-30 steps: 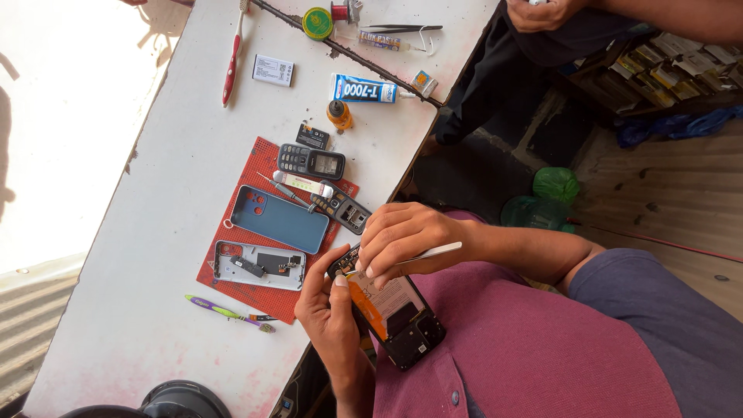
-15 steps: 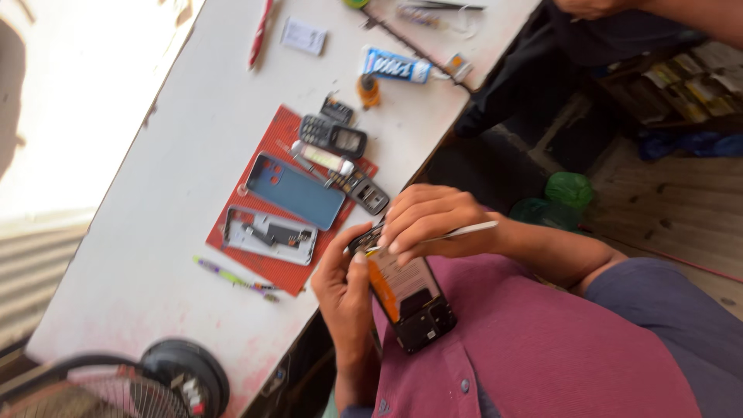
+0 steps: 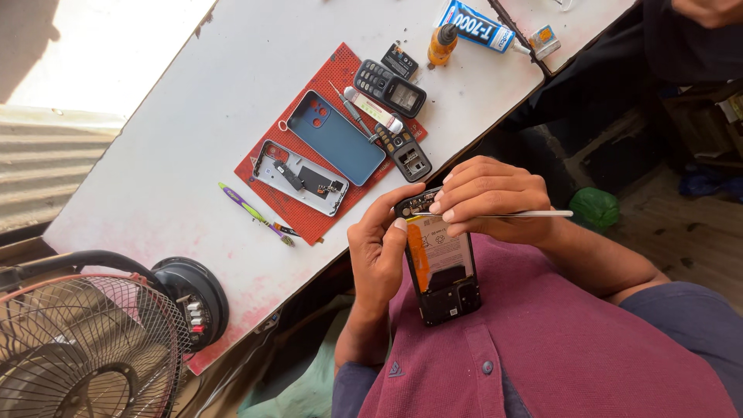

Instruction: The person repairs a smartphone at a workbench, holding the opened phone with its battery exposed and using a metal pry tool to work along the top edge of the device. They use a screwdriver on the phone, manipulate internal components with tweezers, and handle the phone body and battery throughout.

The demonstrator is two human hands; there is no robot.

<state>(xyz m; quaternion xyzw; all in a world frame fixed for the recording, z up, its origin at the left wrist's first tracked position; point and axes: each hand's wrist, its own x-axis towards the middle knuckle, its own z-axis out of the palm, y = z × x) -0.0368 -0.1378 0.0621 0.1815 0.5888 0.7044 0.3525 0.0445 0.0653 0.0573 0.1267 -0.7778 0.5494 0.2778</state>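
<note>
- Holding an opened smartphone [image 3: 441, 267] over our lap, we keep it against the maroon shirt [image 3: 557, 356], just off the near edge of the white table [image 3: 155, 155].
- Our left hand [image 3: 375, 259] is closed around the left side of the phone, with the thumb lying on its upper part.
- Our right hand [image 3: 487, 200] is closed on a thin white tool [image 3: 534, 214]; the fingers cover the top end of the phone, and the tool tip meets the phone there.
- The long axis of the phone runs from the table edge toward our body, slightly tilted; the open back with the battery faces up.
- The thin tool lies almost level, its free end pointing to the right.
- On the table a red mat [image 3: 309, 209] carries a blue back cover [image 3: 337, 138], a grey phone frame [image 3: 302, 176], a small keypad phone [image 3: 389, 87] and another small phone [image 3: 406, 153].
- A glue tube [image 3: 480, 27] and a small orange bottle [image 3: 443, 44] lie further up; a green and purple tool [image 3: 251, 210] lies beside the mat.
- A fan [image 3: 85, 340] stands at the lower left, and another person's dark sleeve [image 3: 681, 31] is at the upper right.
</note>
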